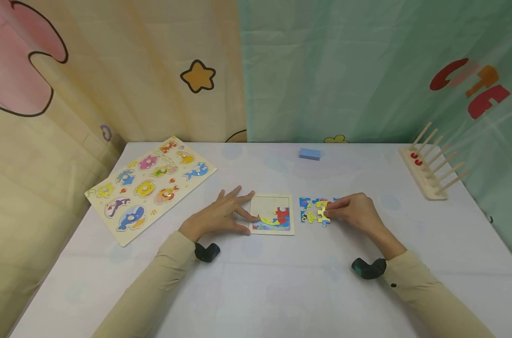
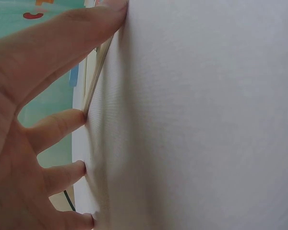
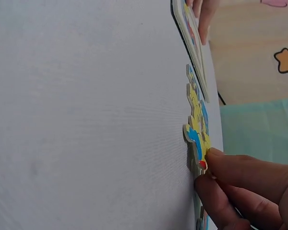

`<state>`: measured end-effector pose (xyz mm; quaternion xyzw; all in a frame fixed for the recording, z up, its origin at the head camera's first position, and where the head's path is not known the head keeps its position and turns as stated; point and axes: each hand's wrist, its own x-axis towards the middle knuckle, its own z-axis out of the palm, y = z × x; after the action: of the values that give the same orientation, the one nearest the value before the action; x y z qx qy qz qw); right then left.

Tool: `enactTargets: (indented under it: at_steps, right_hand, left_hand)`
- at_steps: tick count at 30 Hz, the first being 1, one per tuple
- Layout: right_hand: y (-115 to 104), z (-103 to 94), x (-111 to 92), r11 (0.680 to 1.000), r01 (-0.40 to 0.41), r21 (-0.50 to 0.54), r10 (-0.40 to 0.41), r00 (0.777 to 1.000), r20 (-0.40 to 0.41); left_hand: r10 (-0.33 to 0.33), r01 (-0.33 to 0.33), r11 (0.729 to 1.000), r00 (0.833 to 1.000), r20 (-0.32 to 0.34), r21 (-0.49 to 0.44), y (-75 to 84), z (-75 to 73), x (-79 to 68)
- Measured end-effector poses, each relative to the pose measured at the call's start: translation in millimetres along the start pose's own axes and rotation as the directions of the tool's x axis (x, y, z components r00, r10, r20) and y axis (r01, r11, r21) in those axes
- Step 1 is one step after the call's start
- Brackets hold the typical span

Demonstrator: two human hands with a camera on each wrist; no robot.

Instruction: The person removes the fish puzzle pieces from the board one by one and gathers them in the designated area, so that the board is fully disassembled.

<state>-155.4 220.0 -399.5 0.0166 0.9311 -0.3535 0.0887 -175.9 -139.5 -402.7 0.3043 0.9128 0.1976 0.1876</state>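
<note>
A small wooden jigsaw tray (image 1: 292,220) lies flat, with several pieces fitted along its bottom and lower right, showing a red and yellow picture. My left hand (image 1: 221,213) spreads its fingers at the tray's left side, the index fingertip reaching over the fitted pieces and the thumb at the lower left corner. To the tray's right, my right hand (image 1: 358,213) pinches a yellow and blue jigsaw piece (image 3: 196,139) between thumb and fingers. Other loose jigsaw pieces (image 1: 306,216) lie just left of that hand and partly behind it.
A large sea-animal peg puzzle board (image 1: 154,183) lies at the back left. A blue block (image 1: 309,154) sits near the back edge. On the right stands a wooden rack with upright pegs (image 1: 427,173) and red beads. Patterned curtains (image 1: 281,70) hang behind the table.
</note>
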Motion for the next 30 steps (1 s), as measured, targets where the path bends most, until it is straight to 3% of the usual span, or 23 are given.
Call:
enactTargets:
  at_steps: [14,30]
  right_hand:
    - [1.3,3.5,1.2,0.999,0.023,-0.046,-0.024,0.999,-0.025]
    - [-7.9,0.3,4.5,0.999,0.047,-0.019,-0.047,0.999,-0.019]
  left_hand:
    - [0.018,-0.018,1.000,1.000,-0.013,-0.003,-1.1,0.5,-0.2]
    - [0.008,-0.008,1.000,1.000,-0.009,-0.010,-1.4,0.9,0.0]
